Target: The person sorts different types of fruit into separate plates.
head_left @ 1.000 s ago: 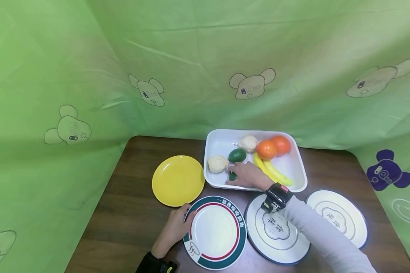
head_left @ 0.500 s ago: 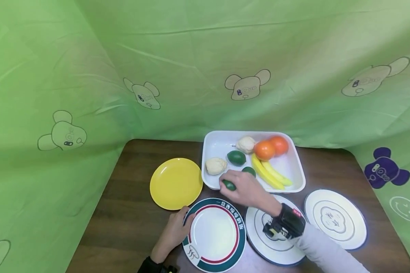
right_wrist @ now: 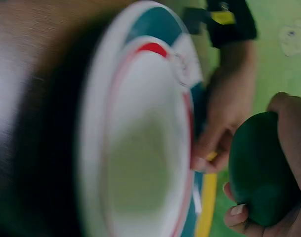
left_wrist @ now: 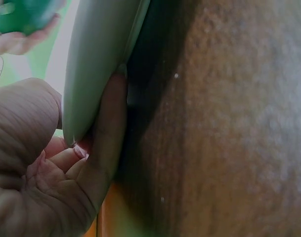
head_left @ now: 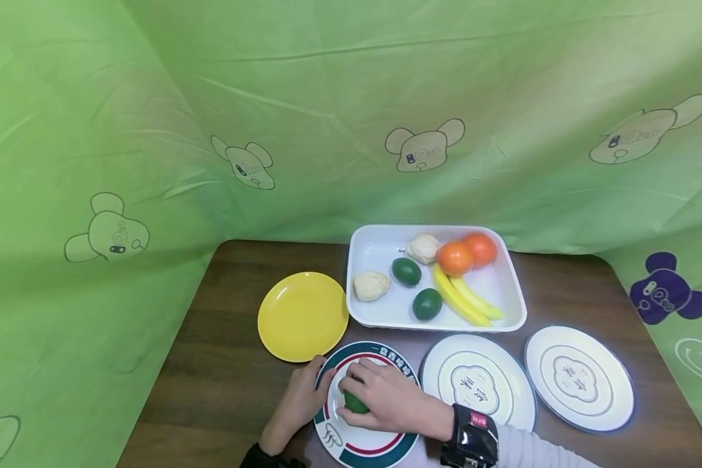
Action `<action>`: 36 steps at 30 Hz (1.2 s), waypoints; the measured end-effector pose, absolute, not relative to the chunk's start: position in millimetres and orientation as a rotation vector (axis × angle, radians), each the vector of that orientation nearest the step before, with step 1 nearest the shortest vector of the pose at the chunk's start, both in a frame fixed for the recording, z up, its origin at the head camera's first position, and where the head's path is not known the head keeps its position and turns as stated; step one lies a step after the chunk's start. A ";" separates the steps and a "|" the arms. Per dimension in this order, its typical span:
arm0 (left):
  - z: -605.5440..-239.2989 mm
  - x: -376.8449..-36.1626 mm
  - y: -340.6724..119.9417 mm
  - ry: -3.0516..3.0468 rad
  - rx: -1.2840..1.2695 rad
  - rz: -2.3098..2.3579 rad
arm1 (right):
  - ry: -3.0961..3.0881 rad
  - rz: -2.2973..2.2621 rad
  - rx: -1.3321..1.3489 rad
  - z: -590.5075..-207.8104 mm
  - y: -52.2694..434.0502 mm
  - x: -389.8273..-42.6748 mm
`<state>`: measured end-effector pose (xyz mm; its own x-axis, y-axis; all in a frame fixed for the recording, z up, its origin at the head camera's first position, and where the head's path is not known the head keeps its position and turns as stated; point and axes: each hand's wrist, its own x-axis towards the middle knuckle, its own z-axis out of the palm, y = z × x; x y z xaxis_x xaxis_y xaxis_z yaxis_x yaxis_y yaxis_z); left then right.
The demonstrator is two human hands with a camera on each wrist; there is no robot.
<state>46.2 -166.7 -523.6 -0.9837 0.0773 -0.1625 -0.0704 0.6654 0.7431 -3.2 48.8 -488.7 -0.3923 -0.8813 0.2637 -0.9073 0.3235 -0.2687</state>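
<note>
My right hand (head_left: 380,400) grips a dark green avocado (head_left: 354,403) just over the white plate with the green and red rim (head_left: 331,434) at the table's near edge. The right wrist view shows the same avocado (right_wrist: 261,170) held in my fingers beside that plate (right_wrist: 140,143). My left hand (head_left: 301,393) pinches the plate's left rim; the left wrist view shows its fingers (left_wrist: 108,133) curled under the plate's edge (left_wrist: 98,59). Behind stands a white tray (head_left: 515,292) with two more avocados (head_left: 427,303), two oranges (head_left: 456,257), bananas (head_left: 462,299) and two pale lumpy pieces (head_left: 371,285).
A yellow plate (head_left: 302,316) lies left of the tray. Two white plates with grey patterns (head_left: 478,381) (head_left: 579,377) lie to the right along the near edge. Green cloth with cartoon mice (head_left: 424,148) walls in the brown table (head_left: 222,364) on three sides.
My right hand lifted an avocado out of the tray and carried it back and left to the green-rimmed plate. My left hand stayed on that plate's rim.
</note>
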 end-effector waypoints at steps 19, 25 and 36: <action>-526.9 46.9 -165.6 2.765 0.044 1.217 | -2.648 0.562 1.560 -464.9 86.6 -45.4; -525.3 47.9 -167.1 2.764 0.014 1.200 | -2.651 0.547 1.219 -446.5 118.5 -113.1; -523.6 46.3 -167.0 2.721 0.011 1.199 | -3.099 0.452 1.011 -484.2 128.6 -149.1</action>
<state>46.3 -167.0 -523.6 -0.9858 0.0744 -0.1504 -0.0608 0.6772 0.7333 -149.1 128.6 -484.2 -0.8013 -0.5955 -0.0565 -0.5546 0.7750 -0.3028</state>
